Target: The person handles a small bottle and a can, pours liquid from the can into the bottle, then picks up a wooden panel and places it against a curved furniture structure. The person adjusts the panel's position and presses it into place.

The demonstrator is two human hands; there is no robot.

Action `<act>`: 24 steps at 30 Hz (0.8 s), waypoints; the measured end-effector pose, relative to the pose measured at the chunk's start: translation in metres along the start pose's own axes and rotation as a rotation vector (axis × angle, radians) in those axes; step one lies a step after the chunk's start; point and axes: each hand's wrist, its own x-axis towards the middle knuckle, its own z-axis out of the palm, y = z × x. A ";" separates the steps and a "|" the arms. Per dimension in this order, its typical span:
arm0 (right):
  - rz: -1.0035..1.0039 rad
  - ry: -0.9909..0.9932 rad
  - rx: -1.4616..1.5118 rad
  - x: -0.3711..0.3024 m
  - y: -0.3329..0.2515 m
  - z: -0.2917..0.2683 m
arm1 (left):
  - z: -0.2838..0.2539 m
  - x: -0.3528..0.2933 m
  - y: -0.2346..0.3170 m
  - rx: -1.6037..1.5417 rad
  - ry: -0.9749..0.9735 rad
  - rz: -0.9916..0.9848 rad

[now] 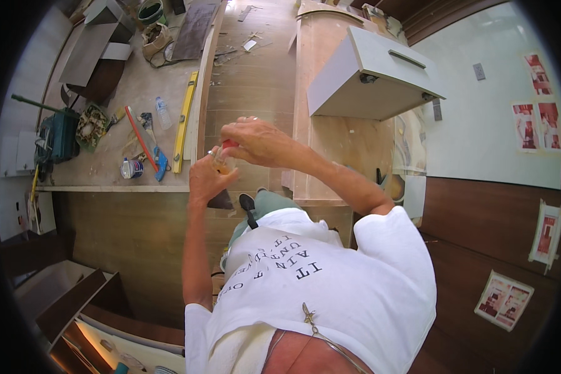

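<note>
A small clear bottle point(220, 167) with some amber contents is in my left hand point(204, 182), the fingers wrapped round its body. My right hand point(255, 141) is closed over the red cap point(230, 144) at its top. Whether the cap sits on the neck or has come loose, I cannot tell. Both hands are held out in front of my body, above the gap between two worktops. Nearest to them on the left worktop point(106, 177) lies a yellow spirit level point(186, 121).
On the left worktop are a handsaw point(146, 144), a clear plastic bottle point(163, 113), a small tin point(131, 168) and a dark green tool case point(61, 134). A white drawer unit point(374, 75) stands on the right worktop point(330, 140). Scraps litter the floor point(249, 68) between.
</note>
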 end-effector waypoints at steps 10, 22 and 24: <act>-0.306 -0.158 0.019 0.131 0.043 -0.005 | -0.079 0.075 -0.079 -0.169 -0.262 -0.129; -0.050 0.256 0.308 0.262 0.171 -0.061 | -0.128 0.301 -0.129 -0.087 -0.271 -0.122; 0.017 0.340 0.349 0.272 0.194 -0.085 | -0.128 0.349 -0.138 -0.023 -0.274 -0.077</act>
